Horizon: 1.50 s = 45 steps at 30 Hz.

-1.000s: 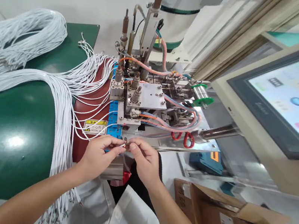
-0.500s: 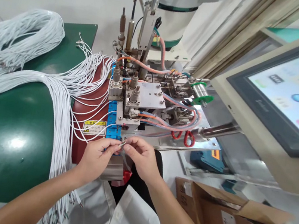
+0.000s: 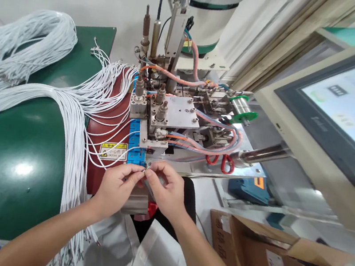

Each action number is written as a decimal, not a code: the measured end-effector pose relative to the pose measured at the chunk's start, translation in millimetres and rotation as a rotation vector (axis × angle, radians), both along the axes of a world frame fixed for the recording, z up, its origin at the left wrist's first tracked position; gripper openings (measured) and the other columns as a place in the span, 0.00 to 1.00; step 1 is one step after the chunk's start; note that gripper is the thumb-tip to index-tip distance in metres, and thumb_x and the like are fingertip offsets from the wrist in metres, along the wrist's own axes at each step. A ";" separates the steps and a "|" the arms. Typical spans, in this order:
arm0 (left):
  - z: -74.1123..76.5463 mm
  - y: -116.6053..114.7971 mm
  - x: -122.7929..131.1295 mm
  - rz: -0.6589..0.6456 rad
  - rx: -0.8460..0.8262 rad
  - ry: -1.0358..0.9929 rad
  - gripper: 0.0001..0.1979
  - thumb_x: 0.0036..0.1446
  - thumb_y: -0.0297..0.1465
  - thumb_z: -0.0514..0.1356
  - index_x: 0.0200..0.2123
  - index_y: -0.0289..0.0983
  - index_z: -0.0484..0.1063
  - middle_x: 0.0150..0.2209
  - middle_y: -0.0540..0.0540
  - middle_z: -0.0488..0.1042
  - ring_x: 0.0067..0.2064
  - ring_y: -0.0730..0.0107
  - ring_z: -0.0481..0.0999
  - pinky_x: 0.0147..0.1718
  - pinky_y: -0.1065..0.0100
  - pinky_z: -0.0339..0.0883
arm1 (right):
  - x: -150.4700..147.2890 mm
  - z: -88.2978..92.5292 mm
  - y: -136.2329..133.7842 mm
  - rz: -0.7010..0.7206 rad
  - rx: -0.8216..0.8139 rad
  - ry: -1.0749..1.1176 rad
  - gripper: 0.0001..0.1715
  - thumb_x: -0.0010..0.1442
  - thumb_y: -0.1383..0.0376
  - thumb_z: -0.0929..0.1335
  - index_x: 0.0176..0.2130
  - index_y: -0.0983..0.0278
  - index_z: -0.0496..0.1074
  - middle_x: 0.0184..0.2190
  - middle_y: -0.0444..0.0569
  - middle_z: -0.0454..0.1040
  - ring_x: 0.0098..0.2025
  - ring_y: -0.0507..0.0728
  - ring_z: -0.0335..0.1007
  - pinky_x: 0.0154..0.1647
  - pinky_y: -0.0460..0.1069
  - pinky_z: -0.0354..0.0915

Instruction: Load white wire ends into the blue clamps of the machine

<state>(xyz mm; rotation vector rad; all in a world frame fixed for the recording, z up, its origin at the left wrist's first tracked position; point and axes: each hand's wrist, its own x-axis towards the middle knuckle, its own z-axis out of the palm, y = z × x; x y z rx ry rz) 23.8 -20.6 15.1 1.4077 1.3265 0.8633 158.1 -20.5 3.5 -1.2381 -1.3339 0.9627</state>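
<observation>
My left hand (image 3: 116,188) and my right hand (image 3: 167,190) meet fingertip to fingertip at the machine's front edge. Both pinch the end of a cable (image 3: 146,168), where thin wires, one of them greenish, show between the fingers. Most of that cable is hidden by the hands. Just beyond them is a row of blue clamp blocks (image 3: 135,157), with white cables (image 3: 108,145) running into it from the left. A large bundle of white cables (image 3: 71,152) hangs over the green table (image 3: 4,182), its stripped ends near my left forearm.
The machine's metal plate (image 3: 181,112) and hoses stand ahead, with a spool of wire (image 3: 240,107) at their right. A touchscreen (image 3: 353,107) juts in from the right, above an open cardboard box (image 3: 265,259). Another cable bundle (image 3: 44,35) lies at the back left.
The fingertips have drawn slightly closer over the wire ends, so less of them shows. The view has shifted a little; both hands stay at the same spot.
</observation>
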 end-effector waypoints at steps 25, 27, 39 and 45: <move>-3.3 0.6 -4.5 -0.069 -0.017 0.078 0.08 0.56 0.33 0.54 0.30 0.35 0.70 0.25 0.50 0.70 0.24 0.77 0.67 0.25 0.75 0.63 | 4.1 -13.5 -6.5 -0.029 -0.198 0.116 0.07 0.51 0.63 0.67 0.27 0.64 0.70 0.24 0.45 0.71 0.27 0.52 0.65 0.29 0.46 0.63; -2.9 1.2 -4.3 -0.078 -0.014 0.086 0.09 0.56 0.33 0.54 0.30 0.35 0.70 0.25 0.50 0.69 0.25 0.77 0.66 0.26 0.75 0.63 | 5.1 -14.0 -5.7 -0.032 -0.179 0.073 0.07 0.52 0.63 0.66 0.26 0.64 0.70 0.24 0.45 0.70 0.26 0.51 0.65 0.28 0.46 0.63; 1.9 6.3 -6.2 -0.115 -0.004 0.155 0.11 0.56 0.34 0.53 0.32 0.37 0.74 0.27 0.49 0.74 0.25 0.75 0.70 0.23 0.75 0.63 | 3.9 -19.0 -3.8 -0.008 -0.141 0.011 0.08 0.53 0.64 0.65 0.25 0.64 0.68 0.21 0.43 0.67 0.23 0.50 0.61 0.27 0.46 0.60; 4.4 13.5 -21.1 -0.197 0.094 0.428 0.10 0.52 0.30 0.57 0.40 0.40 0.70 0.33 0.50 0.73 0.28 0.73 0.70 0.29 0.72 0.64 | 5.7 -29.7 2.6 -0.025 -0.190 -0.106 0.09 0.54 0.63 0.64 0.25 0.64 0.65 0.21 0.42 0.65 0.24 0.51 0.60 0.28 0.45 0.58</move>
